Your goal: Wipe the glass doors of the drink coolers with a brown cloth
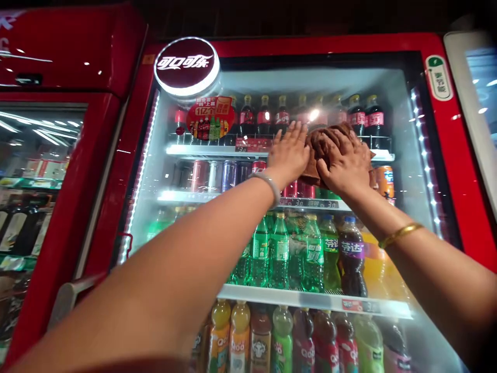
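Observation:
My right hand presses a crumpled brown cloth against the glass door of a red drinks fridge. Its fingers are bent over the cloth, and a gold bangle circles that wrist. Just left of the cloth, my left hand lies flat with fingers stretched, apparently on the glass, holding nothing. A pale bangle is on the left wrist. Both arms reach up and forward. Part of the cloth is hidden under my right hand.
Behind the glass stand cola bottles, cans, green soda bottles and juice bottles. A round lit sign juts out at the upper left. A grey handle is at lower left, beside another red fridge.

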The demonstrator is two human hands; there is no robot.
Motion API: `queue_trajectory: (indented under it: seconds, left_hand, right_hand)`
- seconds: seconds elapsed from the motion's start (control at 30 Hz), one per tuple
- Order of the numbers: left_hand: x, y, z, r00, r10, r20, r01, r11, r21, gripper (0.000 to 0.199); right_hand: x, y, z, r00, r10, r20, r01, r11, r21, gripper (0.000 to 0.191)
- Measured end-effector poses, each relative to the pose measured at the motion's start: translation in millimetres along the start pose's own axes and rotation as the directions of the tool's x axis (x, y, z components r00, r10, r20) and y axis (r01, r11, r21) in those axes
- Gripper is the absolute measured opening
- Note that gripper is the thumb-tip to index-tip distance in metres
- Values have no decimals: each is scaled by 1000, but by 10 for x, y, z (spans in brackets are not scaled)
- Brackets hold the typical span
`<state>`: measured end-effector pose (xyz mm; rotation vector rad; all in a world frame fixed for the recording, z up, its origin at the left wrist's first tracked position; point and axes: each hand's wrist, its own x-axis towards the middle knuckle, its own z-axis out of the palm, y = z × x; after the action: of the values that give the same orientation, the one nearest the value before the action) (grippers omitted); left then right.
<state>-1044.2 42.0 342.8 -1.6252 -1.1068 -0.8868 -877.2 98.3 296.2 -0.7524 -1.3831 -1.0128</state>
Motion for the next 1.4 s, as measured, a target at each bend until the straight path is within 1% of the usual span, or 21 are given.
queue_trajectory:
  seconds: [0.1,0.2,0.23,0.3,0.37,0.47,0.53,0.6,0.67,0.7,0.77,0.83,0.9,0.93,1.0,1.07,1.17,1.23,1.3,1.37,1.4]
  left_hand:
    - [51,189,183,997,-8,-79,8,1000,-2,66]
    - [8,188,270,988,-40,-147,34,998,-43,67]
    - [-8,176,286,988,-36,-153,28,998,-51,67]
    - [-26,161,316,988,-11,-152,4,999,-51,66]
    - [-28,168,344,987,3,-158,-11,999,-48,64]
    - [-17,193,376,984,-6,-179,-4,998,-55,64]
    - [-14,202,377,982,-5,-186,-6,998,-57,64]
    - [-19,201,362,984,11,-180,-21,998,-54,65]
    - [-25,197,343,986,19,-164,-27,999,-47,66]
    - [-26,196,334,988,16,-154,-23,999,-42,67]
    - [-25,196,324,991,4,-135,-9,1000,-30,67]
    - [-19,200,326,992,-3,-123,0,1000,-25,66]
    - [-13,206,335,992,-5,-129,2,1000,-28,65]
    - [-10,209,340,991,-5,-134,1,1000,-29,65]
    - [-8,215,347,990,-4,-140,0,1000,-29,64]
    - [-9,218,346,991,-3,-133,0,1000,-26,65]
    - [-10,214,339,992,-7,-123,3,999,-33,65]
    - [-7,209,338,993,-6,-116,0,999,-48,66]
    - [0,205,344,993,-2,-115,-5,998,-64,67]
    - [7,205,352,993,1,-121,-10,997,-75,67]
    - [10,206,354,992,1,-125,-11,997,-79,67]
  right_hand:
    - [-94,30,-37,998,-42,37,44,998,-42,64]
    - [153,388,-112,963,-219,160,229,972,-47,64]
    - [230,552,-142,960,-225,170,236,971,-47,64]
    - [262,831,-202,986,-96,136,106,992,-68,65]
    - [112,929,-240,991,108,84,-100,991,-94,68]
    - [-204,699,-224,965,255,55,-247,962,-115,68]
    - [-240,471,-174,985,148,90,-138,984,-114,67]
    - [-70,375,-125,985,-65,157,81,992,-98,67]
    - [203,491,-106,953,-232,193,250,965,-75,66]
    - [322,616,-111,949,-256,185,272,960,-66,65]
    - [424,906,-137,977,-173,128,180,982,-49,63]
    - [310,1100,-163,998,32,46,-32,999,-19,64]
    - [72,1098,-171,982,191,-7,-191,982,8,66]
    - [-37,1035,-168,978,207,-14,-207,978,8,67]
    - [-142,880,-159,992,126,14,-125,992,-20,68]
    - [-56,837,-170,994,-45,98,49,998,-44,67]
    - [216,1134,-250,956,-217,195,227,974,-28,65]
    - [251,1426,-325,976,-140,168,149,988,-42,63]
    - [88,1595,-384,993,86,86,-79,993,-85,65]
    - [-166,1577,-409,964,267,13,-264,959,-106,72]
    - [-270,1520,-408,963,270,1,-269,957,-107,76]
